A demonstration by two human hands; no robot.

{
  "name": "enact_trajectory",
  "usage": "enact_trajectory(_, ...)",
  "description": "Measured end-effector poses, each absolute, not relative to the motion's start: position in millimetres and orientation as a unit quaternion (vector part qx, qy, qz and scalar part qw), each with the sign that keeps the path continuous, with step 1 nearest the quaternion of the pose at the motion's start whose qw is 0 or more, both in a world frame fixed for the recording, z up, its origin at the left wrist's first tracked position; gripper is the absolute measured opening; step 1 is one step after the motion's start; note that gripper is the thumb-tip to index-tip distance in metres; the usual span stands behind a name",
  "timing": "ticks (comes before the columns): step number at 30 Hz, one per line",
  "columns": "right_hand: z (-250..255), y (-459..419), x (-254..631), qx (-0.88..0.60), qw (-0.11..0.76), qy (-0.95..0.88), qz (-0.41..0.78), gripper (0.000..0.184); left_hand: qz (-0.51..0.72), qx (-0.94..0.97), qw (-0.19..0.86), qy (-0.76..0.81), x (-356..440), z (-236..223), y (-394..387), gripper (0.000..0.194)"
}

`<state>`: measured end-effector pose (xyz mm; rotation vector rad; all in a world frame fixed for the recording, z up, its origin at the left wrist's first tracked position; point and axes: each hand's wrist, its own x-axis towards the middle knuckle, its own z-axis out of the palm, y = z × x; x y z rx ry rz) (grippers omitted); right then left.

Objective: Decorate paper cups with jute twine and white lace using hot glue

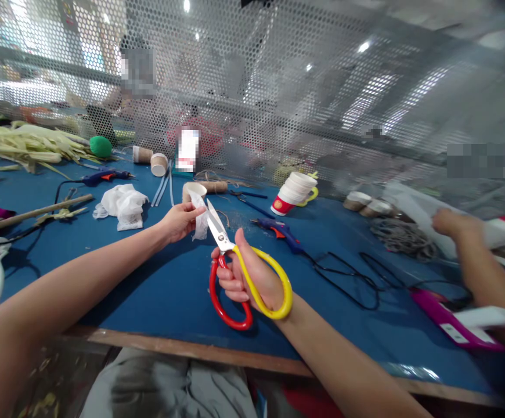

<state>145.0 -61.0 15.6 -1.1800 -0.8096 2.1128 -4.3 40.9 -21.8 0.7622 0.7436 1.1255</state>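
My right hand point(248, 273) is closed around the handles of large scissors point(235, 273), one loop red and one yellow, with the steel blades slightly apart and pointing up and left. My left hand point(180, 220) pinches a small strip of white lace fabric point(199, 217), held right at the blades. Both hands hover above the blue table top point(169, 290) near its front edge.
A crumpled white lace cloth point(122, 206), two blue glue guns point(104, 175) point(281, 229) with black cords, tape rolls point(159, 164), stacked paper cups point(294, 191) and pale husk strips point(26, 145) lie on the table. Another person's arm point(479, 255) reaches in at right. A mesh screen stands behind.
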Motion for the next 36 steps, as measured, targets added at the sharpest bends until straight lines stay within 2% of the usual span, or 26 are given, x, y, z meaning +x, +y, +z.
enact_trajectory(10,13.8,-58.9,145.8,-0.453,0.292,-0.302,0.787,0.055,0.504,0.358,0.713,0.332,-4.5,-23.2,39.2,0.005)
enact_trajectory(19,15.6,-58.2,145.7,-0.458,0.294,-0.301,0.783,0.066,0.500,0.364,0.716,0.324,-5.3,-22.9,37.7,0.006)
enact_trajectory(36,17.7,-53.7,144.4,-0.461,0.293,-0.304,0.781,0.058,0.480,0.380,0.725,0.315,-3.8,-21.9,34.5,0.006)
